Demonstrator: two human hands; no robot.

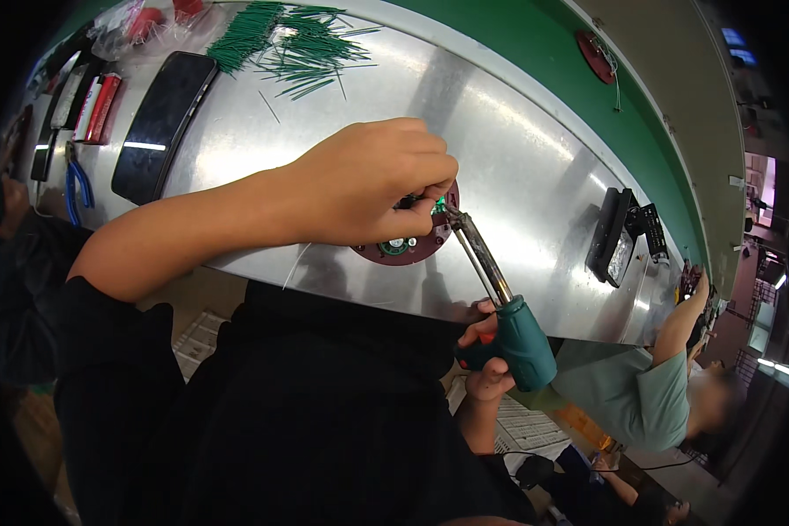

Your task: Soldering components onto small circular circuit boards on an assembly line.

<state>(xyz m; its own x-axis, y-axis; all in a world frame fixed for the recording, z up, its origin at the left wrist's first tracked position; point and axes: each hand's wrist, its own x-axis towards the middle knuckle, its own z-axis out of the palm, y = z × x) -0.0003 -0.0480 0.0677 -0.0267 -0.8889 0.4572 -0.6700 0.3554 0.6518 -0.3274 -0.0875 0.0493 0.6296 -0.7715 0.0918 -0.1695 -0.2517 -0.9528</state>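
Note:
My left hand (381, 180) reaches across from the left, its fingers pinched together just over a round dark red circuit board (412, 252). Whatever those fingertips hold is hidden behind the knuckles. Green and pale parts show on the board beside them. From the front edge of the table, my right hand (486, 355) grips a green soldering gun (528, 346) by its handle, near a red trigger. Its long metal barrel slants up and left, with the dark tip close to my left fingertips at the board's right side. Actual contact of the tip cannot be made out.
Thin green wire pieces (311, 54) lie heaped at the back. A black phone (165, 123), blue-handled pliers (78, 180) and a red tube-like item (103, 110) lie left. A black lamp-like device (618, 237) stands right. Another round board (596, 57) rests beyond; a co-worker (627, 390) sits right.

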